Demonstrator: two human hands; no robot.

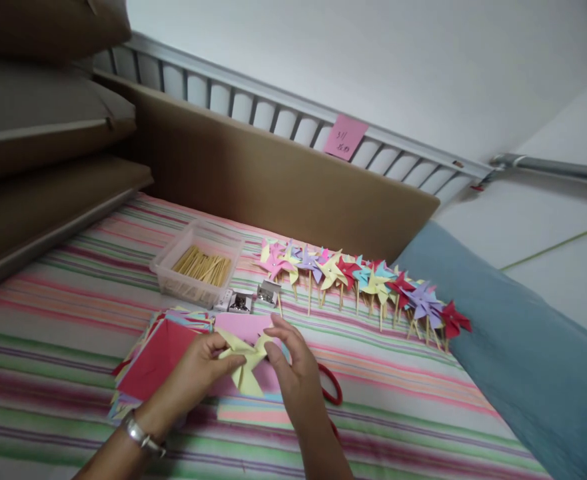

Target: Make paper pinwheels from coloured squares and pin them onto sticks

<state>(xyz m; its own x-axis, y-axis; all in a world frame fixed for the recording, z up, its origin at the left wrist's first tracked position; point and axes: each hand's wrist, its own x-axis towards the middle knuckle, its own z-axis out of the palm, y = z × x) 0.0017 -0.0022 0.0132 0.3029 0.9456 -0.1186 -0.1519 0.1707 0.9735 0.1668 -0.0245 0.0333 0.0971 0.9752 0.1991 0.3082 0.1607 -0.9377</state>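
The yellow pinwheel [248, 379] is in front of the person, in the lower middle of the view, held above the paper sheets. Its shape is like a star, so a clear long axis is difficult to name; one blade points to 6 o'clock, another to about 11, and another to about 2. The left hand [208, 363] pinches it from the 9 o'clock side, with the thumb on top. The right hand [296, 367] is at the 2 o'clock blade with curved fingers; I cannot tell if it grips.

The thumb of the left hand covers a part of the pinwheel, and its underside is hidden. From the pinwheel, the red paper [156, 360] lies at 9 o'clock, partly behind the left forearm. At 3 o'clock, a red loop [340, 388] is cut by the right arm. The finished pinwheels [332, 272] at 2 o'clock overlap, so their number is hard to count.
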